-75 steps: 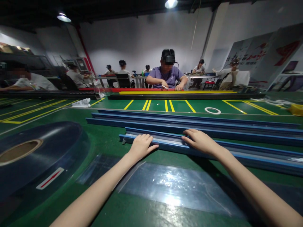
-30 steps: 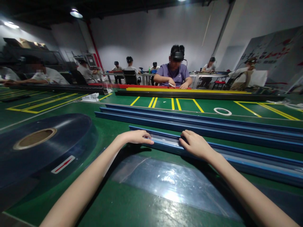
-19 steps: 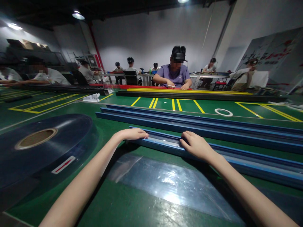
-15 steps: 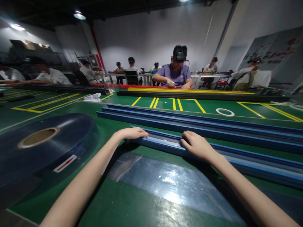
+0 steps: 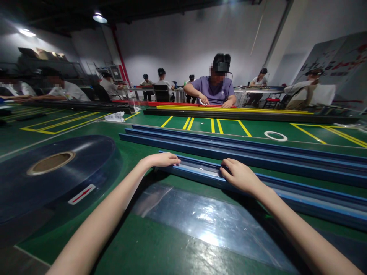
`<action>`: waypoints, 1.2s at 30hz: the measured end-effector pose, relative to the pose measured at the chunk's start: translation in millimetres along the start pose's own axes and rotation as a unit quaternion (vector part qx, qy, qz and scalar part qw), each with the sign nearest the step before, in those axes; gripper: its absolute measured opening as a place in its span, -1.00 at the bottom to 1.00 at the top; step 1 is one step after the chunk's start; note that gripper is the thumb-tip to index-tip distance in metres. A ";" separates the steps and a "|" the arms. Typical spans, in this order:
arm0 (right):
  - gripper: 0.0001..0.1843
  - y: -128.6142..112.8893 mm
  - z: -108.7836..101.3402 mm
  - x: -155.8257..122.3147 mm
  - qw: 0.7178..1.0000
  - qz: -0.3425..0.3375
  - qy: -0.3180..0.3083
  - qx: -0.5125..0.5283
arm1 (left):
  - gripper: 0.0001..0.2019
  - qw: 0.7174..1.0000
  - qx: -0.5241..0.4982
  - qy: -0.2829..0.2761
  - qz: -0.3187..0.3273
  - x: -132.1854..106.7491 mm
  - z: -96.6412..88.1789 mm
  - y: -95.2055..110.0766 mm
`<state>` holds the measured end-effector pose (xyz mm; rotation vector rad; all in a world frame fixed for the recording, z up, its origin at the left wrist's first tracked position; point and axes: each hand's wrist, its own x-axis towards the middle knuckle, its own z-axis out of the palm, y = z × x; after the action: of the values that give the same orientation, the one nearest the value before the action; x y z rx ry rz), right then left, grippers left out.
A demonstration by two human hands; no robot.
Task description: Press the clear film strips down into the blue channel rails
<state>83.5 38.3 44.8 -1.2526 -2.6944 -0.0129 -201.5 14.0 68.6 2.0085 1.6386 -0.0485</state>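
Note:
My left hand [image 5: 162,159] lies palm down over the left end of the nearest long blue rail [image 5: 200,173], fingers together and pointing right. My right hand [image 5: 239,175] rests on the same rail a little further right, its fingers bent over the top and the tips pressing on a clear strip in the channel. Neither hand lifts the rail, which lies flat on the green table [image 5: 160,252]. A clear film sheet [image 5: 206,221] is spread on the table just in front of the rail, between my forearms.
A big roll of clear film [image 5: 57,172] lies flat at my left. More blue rails [image 5: 229,147] lie beyond the near one. Further off are a white ring [image 5: 275,136], yellow and black rails [image 5: 229,111], and a person in purple [image 5: 215,86] seated opposite, with other people working behind and at the left.
My left hand slid left from the rail's top to its end and turned side-on. My right hand stayed in place. The view shifted slightly to the left.

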 end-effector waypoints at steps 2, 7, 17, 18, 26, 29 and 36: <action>-0.74 0.1 0.0 0.2 1.000 -0.001 -0.002 0.000 | -0.54 1.000 -0.002 -0.001 0.006 0.0 -0.5 -0.6; -0.74 -0.5 -0.6 0.4 1.000 -0.002 -0.004 0.003 | -0.52 1.000 -0.001 0.009 -0.009 -2.1 -1.3 0.5; -0.74 -1.2 -1.5 -0.6 1.000 0.000 -0.004 0.007 | -0.47 0.999 0.012 0.018 -0.031 -8.0 -7.8 -0.1; -0.74 -1.3 -1.5 -0.6 1.000 0.000 -0.004 0.008 | -0.47 0.999 0.010 0.018 -0.031 -8.3 -8.4 -1.4; -0.74 -1.3 -2.0 0.0 1.000 -0.002 -0.006 0.011 | -0.47 0.999 0.022 0.011 -0.043 -15.1 -15.2 -7.9; -0.74 -1.7 -2.5 -0.1 1.000 -0.002 -0.005 0.012 | -0.48 0.998 0.033 0.008 -0.049 -18.4 -17.2 -5.4; -0.76 -1.7 -2.3 -0.3 1.000 -0.002 -0.002 0.008 | -0.49 0.997 0.048 0.013 -0.055 -18.5 -17.4 -2.9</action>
<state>82.7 36.8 47.2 -1.2425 -2.6950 0.0098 -214.2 5.2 88.9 1.9944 1.7935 -0.1441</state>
